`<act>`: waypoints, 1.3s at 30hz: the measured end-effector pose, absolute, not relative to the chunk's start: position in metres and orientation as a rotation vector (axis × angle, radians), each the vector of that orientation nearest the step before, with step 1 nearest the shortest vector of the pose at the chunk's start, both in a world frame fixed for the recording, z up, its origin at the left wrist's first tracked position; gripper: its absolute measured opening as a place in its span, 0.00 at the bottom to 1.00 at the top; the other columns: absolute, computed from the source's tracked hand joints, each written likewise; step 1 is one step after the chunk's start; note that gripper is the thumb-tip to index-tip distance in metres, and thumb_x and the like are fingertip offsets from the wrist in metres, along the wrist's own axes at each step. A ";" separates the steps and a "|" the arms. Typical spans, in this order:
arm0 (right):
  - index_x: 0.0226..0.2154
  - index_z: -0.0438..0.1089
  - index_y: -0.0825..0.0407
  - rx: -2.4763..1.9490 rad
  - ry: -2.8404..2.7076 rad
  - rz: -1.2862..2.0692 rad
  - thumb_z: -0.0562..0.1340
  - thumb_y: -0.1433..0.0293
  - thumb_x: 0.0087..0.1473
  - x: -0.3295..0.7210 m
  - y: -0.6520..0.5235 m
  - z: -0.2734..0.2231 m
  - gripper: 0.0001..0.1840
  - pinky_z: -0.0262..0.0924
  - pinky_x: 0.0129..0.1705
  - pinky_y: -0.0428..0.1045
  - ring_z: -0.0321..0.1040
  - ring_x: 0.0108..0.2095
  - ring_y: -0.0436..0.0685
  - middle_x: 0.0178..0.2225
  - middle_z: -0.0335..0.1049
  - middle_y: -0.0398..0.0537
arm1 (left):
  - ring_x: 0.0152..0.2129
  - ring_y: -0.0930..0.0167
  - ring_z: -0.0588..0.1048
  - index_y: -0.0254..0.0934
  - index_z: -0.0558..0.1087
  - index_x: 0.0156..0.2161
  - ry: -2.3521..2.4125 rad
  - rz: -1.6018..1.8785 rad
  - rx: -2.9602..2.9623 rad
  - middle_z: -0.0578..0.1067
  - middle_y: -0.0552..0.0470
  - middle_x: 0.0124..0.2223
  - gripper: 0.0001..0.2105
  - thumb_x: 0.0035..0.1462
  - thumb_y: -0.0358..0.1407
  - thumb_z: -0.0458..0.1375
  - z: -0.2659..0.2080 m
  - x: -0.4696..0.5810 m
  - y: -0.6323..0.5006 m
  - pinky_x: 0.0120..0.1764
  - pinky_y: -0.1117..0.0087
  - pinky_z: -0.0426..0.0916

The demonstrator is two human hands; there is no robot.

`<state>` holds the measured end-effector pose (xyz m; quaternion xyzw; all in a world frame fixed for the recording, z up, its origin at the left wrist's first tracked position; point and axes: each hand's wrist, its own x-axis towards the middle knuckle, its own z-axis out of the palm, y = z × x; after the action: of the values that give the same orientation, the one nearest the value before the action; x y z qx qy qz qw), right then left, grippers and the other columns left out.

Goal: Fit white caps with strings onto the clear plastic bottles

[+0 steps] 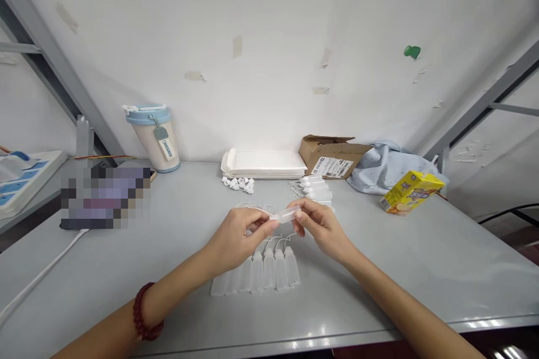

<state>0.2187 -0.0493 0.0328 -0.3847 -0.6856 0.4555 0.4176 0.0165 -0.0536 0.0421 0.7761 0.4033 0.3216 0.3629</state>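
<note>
Between my two hands, over the middle of the table, a small translucent plastic bottle (288, 215) lies nearly level. My right hand (318, 226) is closed around its body end. The fingertips of my left hand (240, 235) pinch the other end, where a cap or neck would sit; my fingers hide the detail there. Below my hands, several similar bottles (268, 272) with thin curved stems lie side by side in a row. Farther back is another group of translucent bottles (314, 188). Several small white caps (238, 184) lie in a loose cluster beside them.
A stack of white trays (265, 164) and an open cardboard box (332, 158) stand against the wall. Bluish cloth (385, 162) and a yellow box (411, 193) lie right. At left are a tumbler (154, 140), a pixelated device (105, 199), its white cable (44, 276) and a power strip (31, 179).
</note>
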 end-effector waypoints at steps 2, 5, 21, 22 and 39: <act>0.32 0.66 0.53 -0.995 -1.742 1.112 0.54 0.56 0.57 0.219 -0.049 0.032 0.17 0.52 0.24 0.46 0.56 0.21 0.49 0.20 0.60 0.40 | 0.23 0.73 0.68 0.35 0.72 0.29 1.023 0.936 2.219 0.72 0.51 0.26 0.13 0.59 0.40 0.50 0.038 0.017 -0.054 0.27 0.73 0.62; 0.30 0.66 0.53 -1.035 -1.777 1.050 0.53 0.55 0.57 0.219 -0.049 0.032 0.18 0.50 0.25 0.46 0.55 0.20 0.49 0.18 0.58 0.39 | 0.25 0.71 0.69 0.35 0.72 0.33 0.948 1.091 2.458 0.73 0.49 0.28 0.10 0.59 0.35 0.50 0.031 0.017 -0.053 0.30 0.71 0.63; 0.24 0.63 0.52 -1.098 -1.867 0.879 0.50 0.56 0.59 0.215 -0.054 0.034 0.21 0.48 0.24 0.46 0.54 0.20 0.49 0.17 0.57 0.40 | 0.19 0.75 0.69 0.32 0.72 0.28 0.881 0.575 1.469 0.72 0.52 0.23 0.21 0.57 0.49 0.49 0.051 0.019 -0.052 0.25 0.74 0.66; 0.22 0.62 0.52 -1.104 -1.888 0.845 0.50 0.56 0.59 0.215 -0.054 0.034 0.21 0.48 0.24 0.46 0.54 0.19 0.48 0.17 0.57 0.40 | 0.18 0.75 0.69 0.32 0.72 0.27 0.873 0.570 1.427 0.71 0.52 0.22 0.21 0.57 0.49 0.50 0.051 0.019 -0.052 0.25 0.74 0.65; 0.17 0.54 0.51 -1.179 -1.897 0.770 0.50 0.57 0.58 0.212 -0.059 0.040 0.23 0.44 0.22 0.46 0.49 0.19 0.48 0.15 0.52 0.39 | 0.21 0.75 0.68 0.33 0.72 0.26 0.903 0.727 1.489 0.70 0.54 0.24 0.11 0.51 0.40 0.59 0.047 0.018 -0.054 0.26 0.75 0.64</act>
<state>0.2116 -0.0585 0.0404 -0.4617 -0.7429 0.3014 0.3796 0.0178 -0.0538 0.0475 0.6388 0.3873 0.3121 0.5869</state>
